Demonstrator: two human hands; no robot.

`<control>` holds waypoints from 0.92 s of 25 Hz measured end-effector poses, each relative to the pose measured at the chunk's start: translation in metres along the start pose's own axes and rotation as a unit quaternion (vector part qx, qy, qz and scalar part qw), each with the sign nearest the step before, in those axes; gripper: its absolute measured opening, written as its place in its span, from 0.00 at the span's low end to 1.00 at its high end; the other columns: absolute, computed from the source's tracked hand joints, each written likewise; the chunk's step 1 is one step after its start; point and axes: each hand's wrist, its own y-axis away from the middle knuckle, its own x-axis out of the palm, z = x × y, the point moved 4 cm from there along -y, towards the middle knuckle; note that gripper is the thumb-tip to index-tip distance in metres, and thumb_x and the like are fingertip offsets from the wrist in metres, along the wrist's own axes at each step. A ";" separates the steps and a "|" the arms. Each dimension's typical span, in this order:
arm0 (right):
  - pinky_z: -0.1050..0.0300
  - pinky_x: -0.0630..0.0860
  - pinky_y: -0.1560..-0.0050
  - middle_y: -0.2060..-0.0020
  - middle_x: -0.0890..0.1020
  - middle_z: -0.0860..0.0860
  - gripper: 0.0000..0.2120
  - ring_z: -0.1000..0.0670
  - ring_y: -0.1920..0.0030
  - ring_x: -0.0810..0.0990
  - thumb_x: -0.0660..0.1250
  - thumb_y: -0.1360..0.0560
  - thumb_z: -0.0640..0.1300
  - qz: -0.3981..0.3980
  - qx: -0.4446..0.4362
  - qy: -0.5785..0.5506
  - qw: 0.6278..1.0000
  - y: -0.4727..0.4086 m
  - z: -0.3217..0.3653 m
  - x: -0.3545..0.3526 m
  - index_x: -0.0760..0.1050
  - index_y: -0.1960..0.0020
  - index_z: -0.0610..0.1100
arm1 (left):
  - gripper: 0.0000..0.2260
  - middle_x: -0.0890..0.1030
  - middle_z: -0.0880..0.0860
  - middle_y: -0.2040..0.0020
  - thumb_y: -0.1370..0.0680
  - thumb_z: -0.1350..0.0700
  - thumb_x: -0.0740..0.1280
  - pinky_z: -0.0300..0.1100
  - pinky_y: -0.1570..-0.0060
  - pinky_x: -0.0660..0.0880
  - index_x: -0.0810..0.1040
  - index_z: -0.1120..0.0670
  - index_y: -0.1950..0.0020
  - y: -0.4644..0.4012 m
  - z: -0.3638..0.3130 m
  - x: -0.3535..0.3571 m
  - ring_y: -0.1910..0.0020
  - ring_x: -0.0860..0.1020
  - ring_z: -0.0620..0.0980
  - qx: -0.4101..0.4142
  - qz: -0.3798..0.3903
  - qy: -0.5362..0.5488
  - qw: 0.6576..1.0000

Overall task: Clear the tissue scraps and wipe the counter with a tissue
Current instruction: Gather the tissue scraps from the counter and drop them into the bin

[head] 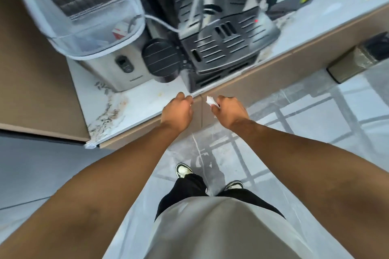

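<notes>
Head view looks down at both my arms reaching to the front edge of the tabletop [134, 103]. A clear plastic cover [84, 12] sits at the back left, over a silver box [124, 69]; I see a red and white thing inside the cover, but it is too blurry to tell what it is. Next to it stand a round black lid [161, 58] and a big black machine [223, 44] with slots on top. A small bin [357, 57] stands on the floor at the right, and I cannot see what is in it. My right hand [230, 110] is closed, with its fingers [215, 108] pinching a small white tissue scrap [211, 101]. The scrap pokes up and to the left, toward the tabletop edge, just past the cabinet front. My left hand [177, 112] is curled at the tabletop edge, and I cannot tell if its fingers hold anything.
</notes>
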 end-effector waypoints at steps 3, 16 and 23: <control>0.53 0.66 0.62 0.61 0.79 0.41 0.10 0.36 0.55 0.78 0.61 0.22 0.52 -0.033 0.043 -0.011 0.998 0.021 -0.071 -0.034 0.68 0.55 0.45 | 0.12 0.75 0.55 0.42 0.22 0.57 0.60 0.51 0.52 0.76 0.76 0.51 0.40 -0.010 -0.076 0.016 0.47 0.78 0.60 0.059 0.003 -0.025 0.998; 0.55 0.68 0.62 0.62 0.73 0.47 0.09 0.42 0.62 0.72 0.59 0.24 0.49 -0.133 0.234 -0.095 0.959 0.114 -0.342 -0.146 0.71 0.49 0.45 | 0.13 0.74 0.55 0.43 0.22 0.59 0.59 0.55 0.50 0.77 0.76 0.52 0.40 -0.070 -0.372 0.074 0.47 0.77 0.62 0.253 0.050 -0.078 0.963; 0.50 0.77 0.57 0.56 0.80 0.41 0.11 0.38 0.57 0.77 0.60 0.25 0.50 -0.183 0.316 -0.125 0.923 0.111 -0.482 -0.204 0.73 0.50 0.43 | 0.11 0.74 0.55 0.44 0.22 0.58 0.60 0.51 0.54 0.75 0.76 0.54 0.40 -0.151 -0.522 0.116 0.48 0.77 0.60 0.335 0.055 -0.071 0.938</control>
